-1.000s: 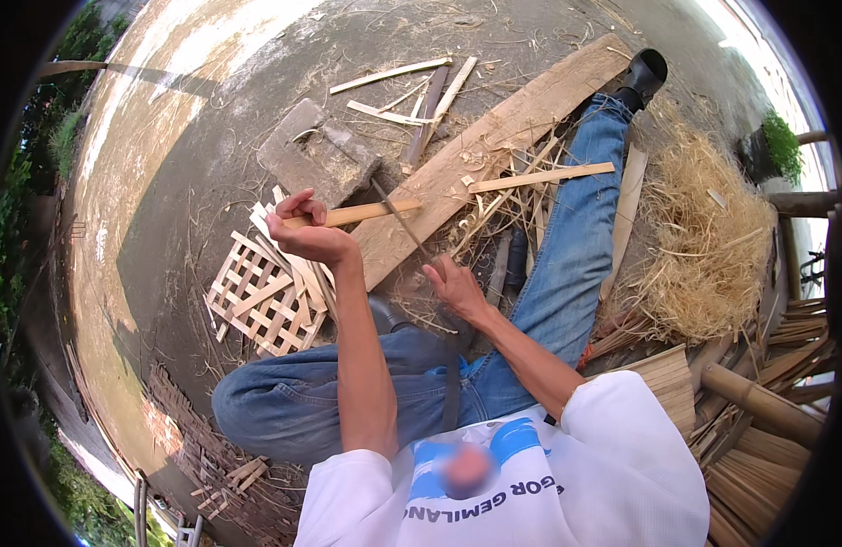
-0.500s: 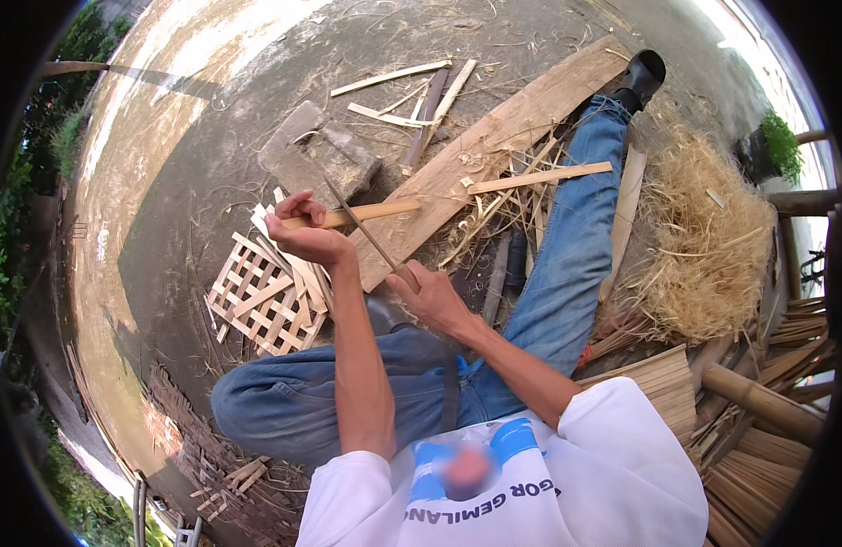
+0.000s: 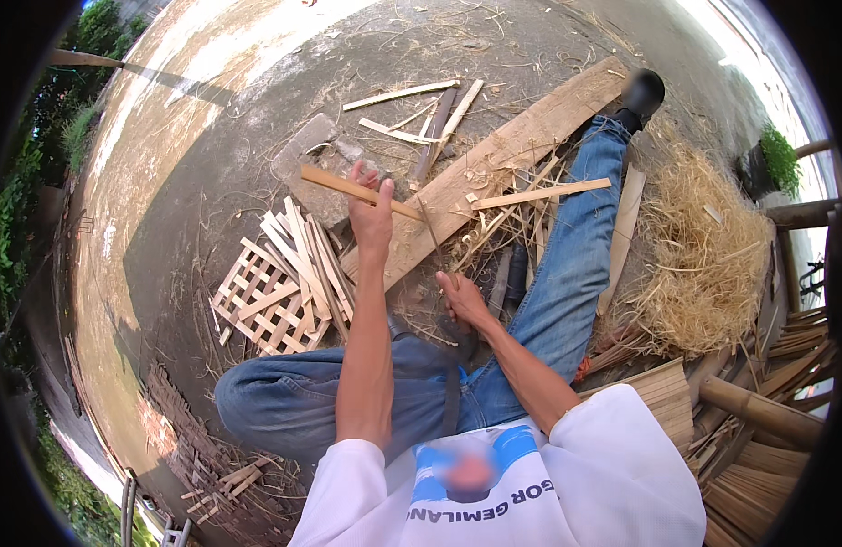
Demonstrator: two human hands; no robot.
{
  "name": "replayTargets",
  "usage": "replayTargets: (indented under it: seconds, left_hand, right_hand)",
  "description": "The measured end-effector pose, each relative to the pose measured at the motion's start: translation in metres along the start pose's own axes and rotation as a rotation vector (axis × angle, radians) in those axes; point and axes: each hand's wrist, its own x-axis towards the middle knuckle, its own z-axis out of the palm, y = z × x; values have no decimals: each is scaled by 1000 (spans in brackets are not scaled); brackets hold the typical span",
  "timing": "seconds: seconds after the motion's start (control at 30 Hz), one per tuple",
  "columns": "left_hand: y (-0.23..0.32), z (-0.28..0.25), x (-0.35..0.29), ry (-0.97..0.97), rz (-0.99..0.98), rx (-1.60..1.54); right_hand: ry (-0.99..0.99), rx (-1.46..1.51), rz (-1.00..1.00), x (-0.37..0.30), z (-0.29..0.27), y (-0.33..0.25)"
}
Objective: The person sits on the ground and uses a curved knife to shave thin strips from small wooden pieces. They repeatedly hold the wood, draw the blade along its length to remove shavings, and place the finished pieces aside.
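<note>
My left hand (image 3: pixel 372 217) is closed around a flat bamboo strip (image 3: pixel 324 180), held aslant above a long wooden plank (image 3: pixel 530 128). In my right hand (image 3: pixel 464 301) is the handle of a knife, its fingers wrapped round it. The thin, dark knife blade (image 3: pixel 432 232) points up and away, its far part at the right end of the strip. Whether the edge touches the strip, I cannot tell. Shavings lie on the plank beyond the blade, and another pale strip (image 3: pixel 544 193) rests across the plank and my outstretched leg.
A woven bamboo lattice (image 3: pixel 257 301) lies left of my arm beside a stack of loose strips (image 3: pixel 298 251). Behind my left hand sits a concrete block (image 3: pixel 304 150). A heap of fine shavings (image 3: pixel 708 251) covers the ground at right, with bamboo poles (image 3: pixel 758 408) beyond.
My left hand has turned and moved right with the strip, so more of it sticks out leftward. My right hand has moved right and slightly nearer, bringing the blade to the strip's right end.
</note>
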Motion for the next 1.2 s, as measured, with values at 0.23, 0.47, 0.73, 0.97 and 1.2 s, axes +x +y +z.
replayTargets:
  seconds: [0.23, 0.47, 0.73, 0.97, 1.2]
  left_hand:
    - [-64, 29, -21, -407, -198, 258]
    - [50, 5, -22, -275, -374, -414]
    - [123, -2, -89, -395, -589, -125]
    - [143, -38, -159, -580, -692, -29]
    - [127, -60, -172, -404, -768, -208]
  right_hand:
    - [177, -74, -80, 29, -13, 40]
    - [470, -140, -408, -12, -45, -64]
    - [319, -675, -633, -47, -95, -121]
    - [473, -552, -329, 35, -162, -102]
    - [419, -547, -439, -1, -140, -98]
